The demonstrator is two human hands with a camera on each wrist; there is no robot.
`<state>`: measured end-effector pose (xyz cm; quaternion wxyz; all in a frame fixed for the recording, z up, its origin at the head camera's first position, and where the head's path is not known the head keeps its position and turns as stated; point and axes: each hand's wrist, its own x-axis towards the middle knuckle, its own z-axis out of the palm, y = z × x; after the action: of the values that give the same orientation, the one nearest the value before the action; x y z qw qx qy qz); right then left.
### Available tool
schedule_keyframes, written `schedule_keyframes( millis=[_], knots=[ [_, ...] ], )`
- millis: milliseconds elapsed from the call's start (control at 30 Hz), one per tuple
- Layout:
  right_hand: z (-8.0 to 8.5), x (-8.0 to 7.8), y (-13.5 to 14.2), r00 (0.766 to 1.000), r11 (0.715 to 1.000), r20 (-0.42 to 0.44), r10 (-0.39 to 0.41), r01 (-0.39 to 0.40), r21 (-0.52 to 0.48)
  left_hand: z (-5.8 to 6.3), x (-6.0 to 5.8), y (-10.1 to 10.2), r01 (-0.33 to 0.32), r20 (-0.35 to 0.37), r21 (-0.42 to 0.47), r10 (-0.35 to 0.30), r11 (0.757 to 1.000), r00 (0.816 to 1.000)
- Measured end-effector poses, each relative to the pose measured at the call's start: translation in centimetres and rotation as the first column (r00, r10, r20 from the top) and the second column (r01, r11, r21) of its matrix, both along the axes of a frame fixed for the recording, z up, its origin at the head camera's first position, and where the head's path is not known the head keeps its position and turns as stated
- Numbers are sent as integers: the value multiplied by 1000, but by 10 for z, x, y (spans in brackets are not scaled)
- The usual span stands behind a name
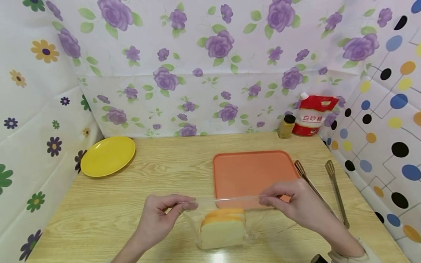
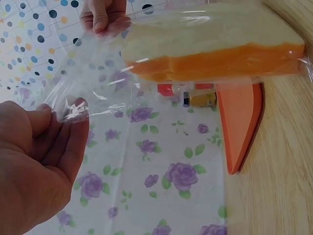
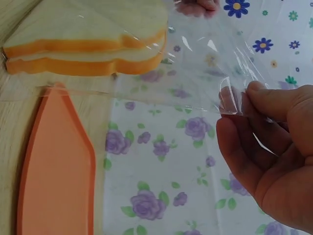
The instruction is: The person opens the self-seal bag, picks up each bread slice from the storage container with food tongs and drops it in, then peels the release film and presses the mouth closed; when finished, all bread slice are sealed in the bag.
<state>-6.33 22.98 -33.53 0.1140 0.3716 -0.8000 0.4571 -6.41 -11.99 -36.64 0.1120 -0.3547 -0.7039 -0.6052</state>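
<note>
Between my hands stands a clear plastic bag with slices of bread inside it, near the front of the table. My left hand pinches one top corner of the bag between thumb and fingers. The opposite top corner is pinched by my right hand, in front of the tray. The bag's top edge is stretched straight between both hands. Two slices with orange-brown crust show side by side in the right wrist view.
Behind the bag lies an orange tray. Tongs lie spread to its right. A yellow plate sits at the back left. A small black-capped jar and a red-and-white sugar pouch stand at the back right.
</note>
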Motion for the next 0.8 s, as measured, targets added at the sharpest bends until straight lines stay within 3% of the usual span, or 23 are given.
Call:
schedule_keyframes(
  millis=[167, 300, 600, 800],
  knots=[
    [0, 4, 2, 999, 999, 29, -33, 34, -34, 2, 0, 0, -24, 7, -5, 24, 1000, 1000],
    [-1, 5, 3, 998, 999, 60, -31, 33, -43, 2, -2, 1, -1, 5, 10, 1, 1000, 1000],
    [-15, 8, 8, 986, 985, 163, -28, 55, -163, -9, -1, 3, 35, 119, 69, -43, 997, 992],
    [-24, 7, -11, 977, 968, 213, 24, 31, -251, -15, -2, 14, 52, 61, 123, -60, 991, 996]
  ],
)
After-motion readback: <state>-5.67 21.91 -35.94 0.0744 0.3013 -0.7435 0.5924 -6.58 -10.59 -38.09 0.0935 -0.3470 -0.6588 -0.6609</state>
